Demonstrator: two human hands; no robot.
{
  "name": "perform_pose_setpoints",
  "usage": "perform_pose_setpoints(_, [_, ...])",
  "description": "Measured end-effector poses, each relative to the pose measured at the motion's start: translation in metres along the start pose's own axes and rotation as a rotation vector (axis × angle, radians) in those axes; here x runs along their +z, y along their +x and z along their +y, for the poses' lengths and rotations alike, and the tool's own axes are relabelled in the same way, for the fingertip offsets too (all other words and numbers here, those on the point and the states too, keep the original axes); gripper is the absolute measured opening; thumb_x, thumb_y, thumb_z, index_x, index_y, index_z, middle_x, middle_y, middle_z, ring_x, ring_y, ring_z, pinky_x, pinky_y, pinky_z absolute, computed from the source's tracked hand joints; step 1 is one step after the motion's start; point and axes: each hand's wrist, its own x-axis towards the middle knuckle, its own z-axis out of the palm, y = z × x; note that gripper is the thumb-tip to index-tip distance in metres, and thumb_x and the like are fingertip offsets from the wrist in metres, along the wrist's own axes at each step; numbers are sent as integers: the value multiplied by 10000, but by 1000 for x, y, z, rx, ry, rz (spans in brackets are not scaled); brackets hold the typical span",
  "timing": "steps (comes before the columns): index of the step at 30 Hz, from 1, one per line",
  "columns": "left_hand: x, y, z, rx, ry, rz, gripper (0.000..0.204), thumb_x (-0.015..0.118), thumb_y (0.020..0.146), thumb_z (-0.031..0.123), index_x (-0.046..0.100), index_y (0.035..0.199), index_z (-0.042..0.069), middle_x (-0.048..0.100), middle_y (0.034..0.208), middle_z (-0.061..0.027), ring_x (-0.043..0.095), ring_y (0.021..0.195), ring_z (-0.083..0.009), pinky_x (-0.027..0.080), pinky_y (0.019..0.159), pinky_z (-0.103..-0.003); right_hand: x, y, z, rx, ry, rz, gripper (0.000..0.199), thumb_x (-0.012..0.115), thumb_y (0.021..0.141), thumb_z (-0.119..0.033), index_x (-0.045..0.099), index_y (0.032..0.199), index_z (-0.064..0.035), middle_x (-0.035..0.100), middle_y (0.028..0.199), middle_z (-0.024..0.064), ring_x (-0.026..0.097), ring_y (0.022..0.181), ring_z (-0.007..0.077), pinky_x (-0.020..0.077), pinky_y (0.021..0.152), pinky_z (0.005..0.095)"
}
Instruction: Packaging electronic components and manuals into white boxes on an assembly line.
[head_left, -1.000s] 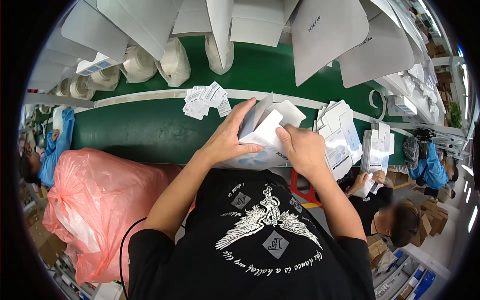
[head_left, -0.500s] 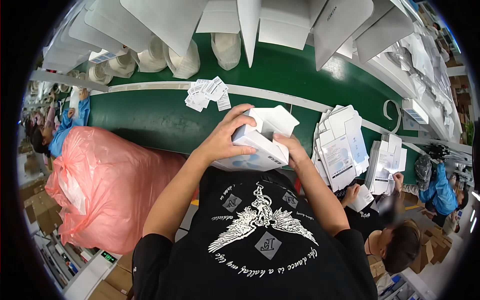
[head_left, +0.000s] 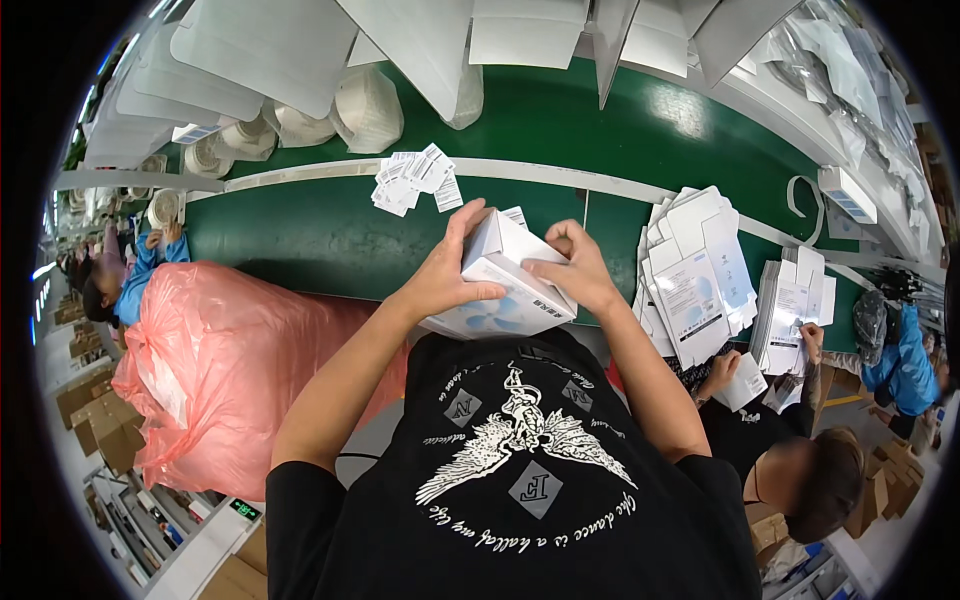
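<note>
A small white carton [head_left: 510,305] with a blue fan-blade picture is held against my front at the green bench's near edge. My left hand [head_left: 447,268] grips its left side, thumb along the printed face and fingers over the far edge. With curled fingers, my right hand [head_left: 580,268] presses its thumb on the carton's right end, where the flap lies folded down. Beyond the carton are several white printed slips [head_left: 415,180], loosely piled, one more slip [head_left: 514,216] showing just behind it.
A big pink plastic bag [head_left: 240,370] bulges at the left. Flattened cartons [head_left: 690,280] lie stacked on the right, beside a co-worker [head_left: 780,430] handling a carton. Wrapped round white parts [head_left: 365,110] and open-flapped boxes [head_left: 530,30] line the far side of the green bench [head_left: 300,220].
The carton's raised flap has been folded down over its end. My right hand has shifted from beside the opening to press on it with the thumb. My left hand keeps its hold.
</note>
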Motion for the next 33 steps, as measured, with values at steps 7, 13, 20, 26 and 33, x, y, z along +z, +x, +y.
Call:
perform_pose_setpoints(7, [-138,-32,-37,-145,-27,172,1208,960,715,212,245,1672,37,506,1549,-188,503,1428,-314,397,1209,-424,-77,-31,122,50,253,780,223,764,1003,-213,721,1132,-35,768,1055,73,713,930,173,552,849,318])
perform_pose_setpoints(13, [-395,-128,-159,-473,-80,657,582,811,823,142,618,1339,-45,708,1197,-144,697,1046,-245,551,945,-357,-116,-121,190,322,-264,1278,220,771,915,-158,735,1062,1,758,1030,128,712,961,219,559,868,352])
perform_pose_setpoints(20, [-495,-150,-266,-731,971,747,774,841,886,378,544,1485,-13,665,1355,-263,655,1201,-430,509,1058,-432,-233,-120,193,425,-911,1272,564,854,818,-224,668,1320,-45,694,1325,209,632,1268,394,514,1071,458])
perform_pose_setpoints(26, [-359,-76,-181,-929,1396,673,833,844,894,436,509,1540,31,404,1651,-288,387,1527,-463,366,1222,-488,-320,-101,142,498,-1122,1039,1045,1000,672,-426,519,1540,-99,511,1588,179,497,1463,362,427,1205,493])
perform_pose_setpoints(33, [-159,-101,-57,-196,1019,422,497,794,915,117,632,1375,24,465,1646,-210,420,1530,-427,353,1253,-492,-360,-51,104,914,-1051,639,1194,1017,618,-542,480,1594,-109,442,1656,159,405,1553,333,345,1260,520])
